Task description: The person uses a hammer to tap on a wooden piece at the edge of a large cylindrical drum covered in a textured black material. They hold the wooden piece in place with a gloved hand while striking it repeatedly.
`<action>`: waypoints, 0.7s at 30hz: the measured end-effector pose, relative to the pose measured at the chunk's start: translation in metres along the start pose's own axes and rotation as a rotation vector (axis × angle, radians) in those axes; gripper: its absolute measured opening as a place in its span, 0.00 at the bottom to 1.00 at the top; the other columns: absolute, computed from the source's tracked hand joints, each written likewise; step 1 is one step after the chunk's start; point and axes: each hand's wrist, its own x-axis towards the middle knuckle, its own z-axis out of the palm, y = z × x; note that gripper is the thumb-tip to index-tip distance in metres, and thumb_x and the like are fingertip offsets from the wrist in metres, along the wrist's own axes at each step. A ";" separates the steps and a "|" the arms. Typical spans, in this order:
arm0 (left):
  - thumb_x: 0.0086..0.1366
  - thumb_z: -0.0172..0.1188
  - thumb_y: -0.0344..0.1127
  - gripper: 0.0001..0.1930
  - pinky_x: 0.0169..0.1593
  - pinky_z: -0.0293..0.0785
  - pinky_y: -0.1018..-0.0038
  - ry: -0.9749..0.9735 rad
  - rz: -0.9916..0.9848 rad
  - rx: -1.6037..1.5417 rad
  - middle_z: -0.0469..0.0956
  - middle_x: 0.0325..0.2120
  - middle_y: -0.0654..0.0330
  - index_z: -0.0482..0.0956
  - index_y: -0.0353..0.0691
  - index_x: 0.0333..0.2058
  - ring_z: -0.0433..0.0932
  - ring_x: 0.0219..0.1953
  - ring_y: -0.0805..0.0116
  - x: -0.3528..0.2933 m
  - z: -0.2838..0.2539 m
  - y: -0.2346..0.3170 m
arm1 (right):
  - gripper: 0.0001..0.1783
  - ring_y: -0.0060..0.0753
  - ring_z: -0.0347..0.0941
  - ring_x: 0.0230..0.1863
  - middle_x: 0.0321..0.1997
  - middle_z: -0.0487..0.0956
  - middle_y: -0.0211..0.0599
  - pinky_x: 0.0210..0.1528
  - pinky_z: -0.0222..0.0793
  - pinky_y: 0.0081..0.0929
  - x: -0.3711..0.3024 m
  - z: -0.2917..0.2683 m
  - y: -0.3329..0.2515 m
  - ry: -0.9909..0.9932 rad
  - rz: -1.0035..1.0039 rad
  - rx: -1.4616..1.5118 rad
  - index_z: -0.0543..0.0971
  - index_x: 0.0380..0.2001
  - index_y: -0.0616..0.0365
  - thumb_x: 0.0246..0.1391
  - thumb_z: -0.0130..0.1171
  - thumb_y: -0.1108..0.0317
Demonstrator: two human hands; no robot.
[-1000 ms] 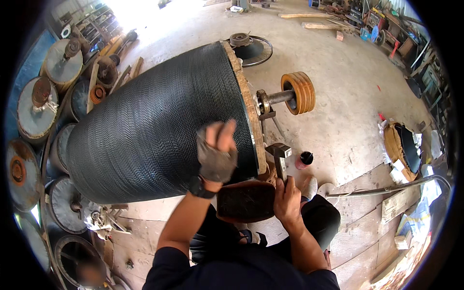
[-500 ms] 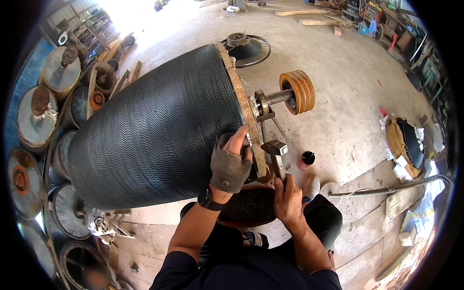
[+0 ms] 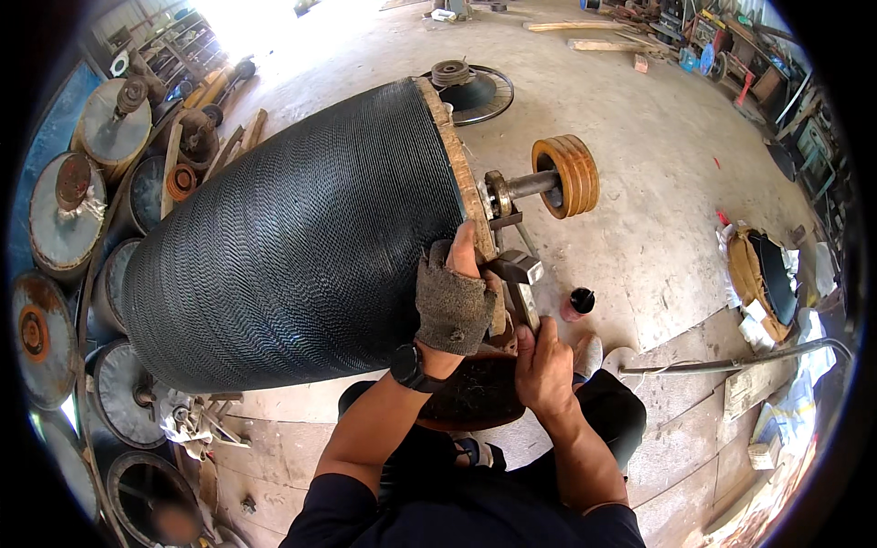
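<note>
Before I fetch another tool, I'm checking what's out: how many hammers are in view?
1: the hammer in the right hand, held beside the gloved left hand near the wooden rim of the black drum. Others may be hidden near the picture's edges.

Hammer handle [image 3: 524, 304] partly hidden in the right hand [image 3: 545, 371], palm of the left hand [image 3: 455, 303] unseen — lower-left patch [image 3: 175, 524] blurred

Around the drum [image 3: 292, 247], a wheel [image 3: 475, 99] lay at two o'clock, the hammer [image 3: 518, 267] at three, other drums [image 3: 62, 228] toward nine; a cup [image 3: 577, 304] stood at the hammer's four.
</note>
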 end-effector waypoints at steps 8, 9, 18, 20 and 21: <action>0.53 0.65 0.25 0.38 0.46 0.73 0.56 0.089 -0.025 -0.030 0.76 0.36 0.53 0.62 0.30 0.64 0.76 0.38 0.50 -0.006 -0.007 0.008 | 0.11 0.68 0.76 0.25 0.26 0.78 0.61 0.25 0.69 0.55 0.001 0.002 -0.006 0.052 -0.009 -0.035 0.70 0.44 0.66 0.66 0.55 0.68; 0.53 0.66 0.25 0.38 0.46 0.73 0.56 0.077 -0.040 0.005 0.77 0.38 0.52 0.62 0.30 0.64 0.76 0.39 0.50 -0.010 -0.018 0.018 | 0.11 0.68 0.76 0.25 0.26 0.78 0.62 0.24 0.69 0.54 -0.001 -0.001 -0.002 0.067 -0.030 0.018 0.70 0.44 0.66 0.67 0.54 0.68; 0.56 0.67 0.40 0.19 0.46 0.75 0.55 -0.602 -0.086 0.001 0.77 0.44 0.50 0.79 0.37 0.45 0.78 0.44 0.49 -0.155 -0.027 0.021 | 0.13 0.71 0.75 0.25 0.22 0.77 0.60 0.26 0.71 0.53 -0.002 0.012 -0.003 0.112 -0.063 0.077 0.69 0.38 0.65 0.65 0.57 0.66; 0.58 0.64 0.43 0.16 0.47 0.75 0.56 -0.722 -0.124 0.053 0.77 0.41 0.52 0.80 0.38 0.40 0.78 0.44 0.51 -0.168 -0.024 0.022 | 0.10 0.70 0.75 0.25 0.23 0.76 0.61 0.25 0.70 0.53 -0.013 0.007 -0.005 0.159 -0.045 0.250 0.70 0.38 0.66 0.64 0.56 0.69; 0.59 0.63 0.42 0.15 0.47 0.74 0.56 -0.700 -0.108 0.065 0.77 0.39 0.52 0.80 0.38 0.39 0.78 0.44 0.51 -0.173 -0.022 0.021 | 0.10 0.70 0.75 0.25 0.23 0.76 0.61 0.25 0.69 0.53 -0.015 0.012 0.001 0.226 -0.089 0.268 0.71 0.37 0.66 0.64 0.56 0.69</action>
